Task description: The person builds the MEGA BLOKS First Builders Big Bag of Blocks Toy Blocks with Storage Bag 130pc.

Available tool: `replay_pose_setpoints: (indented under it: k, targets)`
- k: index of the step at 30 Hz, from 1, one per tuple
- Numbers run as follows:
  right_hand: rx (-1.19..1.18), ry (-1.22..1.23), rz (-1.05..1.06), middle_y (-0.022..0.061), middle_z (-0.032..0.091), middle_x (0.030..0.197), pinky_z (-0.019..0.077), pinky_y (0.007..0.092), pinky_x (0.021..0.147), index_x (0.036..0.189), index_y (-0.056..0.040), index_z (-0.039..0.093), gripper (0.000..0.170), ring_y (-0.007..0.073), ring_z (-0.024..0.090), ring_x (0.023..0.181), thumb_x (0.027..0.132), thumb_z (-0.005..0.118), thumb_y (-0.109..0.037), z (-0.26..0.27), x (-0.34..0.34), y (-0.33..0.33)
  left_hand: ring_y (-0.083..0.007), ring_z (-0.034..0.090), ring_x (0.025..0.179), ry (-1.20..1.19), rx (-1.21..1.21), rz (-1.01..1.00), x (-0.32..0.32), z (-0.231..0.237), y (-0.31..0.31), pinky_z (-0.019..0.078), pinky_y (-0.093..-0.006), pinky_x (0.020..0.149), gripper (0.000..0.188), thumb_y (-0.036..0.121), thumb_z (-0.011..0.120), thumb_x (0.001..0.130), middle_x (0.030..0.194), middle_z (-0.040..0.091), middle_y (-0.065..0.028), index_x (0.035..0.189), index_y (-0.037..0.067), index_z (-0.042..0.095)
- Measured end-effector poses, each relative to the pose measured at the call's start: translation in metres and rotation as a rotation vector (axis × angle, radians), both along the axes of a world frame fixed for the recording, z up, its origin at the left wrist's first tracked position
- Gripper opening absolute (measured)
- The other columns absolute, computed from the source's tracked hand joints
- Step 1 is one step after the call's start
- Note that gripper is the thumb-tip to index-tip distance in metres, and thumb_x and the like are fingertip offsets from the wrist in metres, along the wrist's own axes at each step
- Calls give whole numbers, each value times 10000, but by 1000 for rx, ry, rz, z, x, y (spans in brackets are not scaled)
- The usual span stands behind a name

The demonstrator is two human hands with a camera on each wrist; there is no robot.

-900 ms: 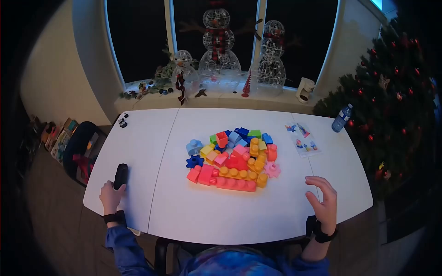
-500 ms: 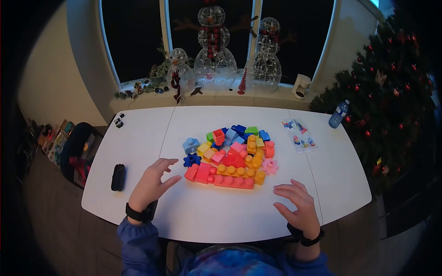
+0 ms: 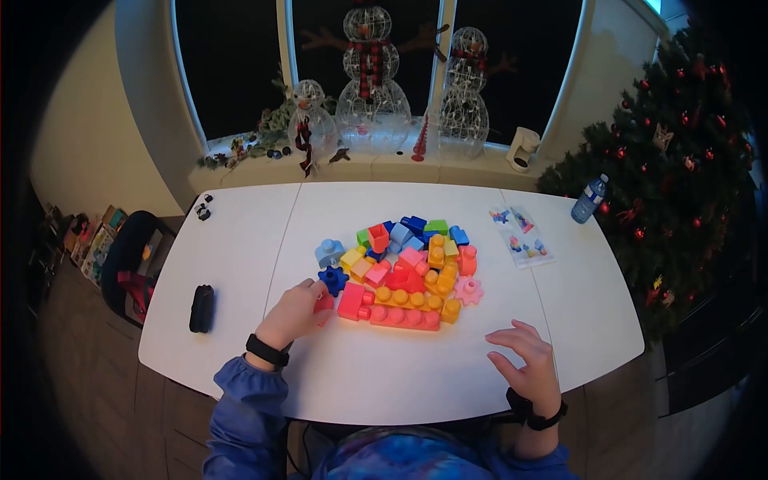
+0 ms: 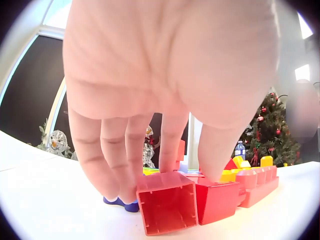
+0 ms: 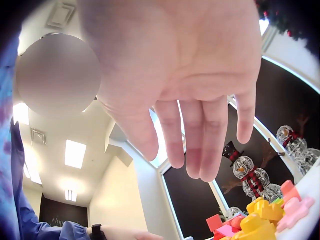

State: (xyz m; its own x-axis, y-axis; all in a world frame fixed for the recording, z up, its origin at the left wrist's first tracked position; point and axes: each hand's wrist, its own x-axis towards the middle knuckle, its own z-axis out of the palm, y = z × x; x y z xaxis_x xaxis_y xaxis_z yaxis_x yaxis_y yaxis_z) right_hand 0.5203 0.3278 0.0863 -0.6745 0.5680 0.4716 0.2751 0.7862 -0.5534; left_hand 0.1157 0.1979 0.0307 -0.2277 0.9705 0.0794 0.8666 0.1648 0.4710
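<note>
My left hand (image 3: pixel 290 315) grips a small red building block (image 3: pixel 323 307) at the left end of a pile of toy blocks. In the left wrist view the hollow underside of this block (image 4: pixel 168 206) faces the camera, below the fingers and thumb. Beside it stand a larger red block (image 3: pixel 352 302) and a dark blue gear-shaped block (image 3: pixel 333 280). A long pink block (image 3: pixel 404 318) and a long yellow-orange block (image 3: pixel 408 299) line the pile's near side. Over the table at the right, my right hand (image 3: pixel 528 360) holds nothing, its fingers loosely bent.
Blue, green, yellow and orange blocks fill the rest of the pile, with a pink gear-shaped block (image 3: pixel 470 290) at its right. A black case (image 3: pixel 202 309) lies at left. Picture sheets (image 3: pixel 524 240) and a water bottle (image 3: pixel 589 199) are at far right, small dark objects (image 3: pixel 203 211) at far left.
My left hand has left the black case, moved right to the pile and taken hold of the small red block, shifting it slightly left. The right hand has moved a little inward.
</note>
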Motion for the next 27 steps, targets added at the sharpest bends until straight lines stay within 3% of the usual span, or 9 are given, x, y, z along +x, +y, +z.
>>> replay_pose_setpoints:
  k: [3,6,10,13,16,27]
  targets:
    - [-2,14,-16,104,780,981,496,516,1072,1037,-51,766,214,280,749,947,826,800,-52,-1,2,2,-380,686,872,-33,26,23,-5,-7,-4,563,-436,768,331,152,757,841,968,679,-183,1118,11,642]
    - [-19,16,-17,104,780,981,495,516,1072,1035,-50,766,213,280,749,949,824,800,-50,-3,2,2,-349,699,888,-174,-7,131,3,12,-12,580,-396,769,374,117,775,823,994,679,-179,1150,13,628]
    - [-40,8,4,97,776,999,497,497,1065,1048,-65,766,202,270,739,963,850,804,-86,-6,-3,2,-247,690,993,-492,146,-47,48,49,-23,621,-374,887,467,-11,797,767,1109,646,-114,1195,13,611]
    - [-46,5,46,95,772,1003,500,486,1060,1058,-71,767,202,265,733,969,863,808,-108,-8,-12,1,-258,676,1035,-500,170,-254,78,37,-14,610,-363,906,449,-28,785,769,1116,635,-114,1181,29,618]
    - [-45,1,80,94,771,998,504,485,1053,1060,-69,767,206,264,732,966,863,810,-111,-10,-19,0,-273,661,1049,-441,84,-315,89,18,-6,584,-353,922,429,-41,767,771,1115,621,-116,1167,35,619]
    - [-68,-21,106,95,769,1002,513,485,1044,1057,-65,766,199,270,728,959,870,807,-117,-15,-22,-2,-286,660,1037,-405,51,-315,94,3,-12,550,-346,913,414,-35,769,771,1142,620,-126,1153,27,621]
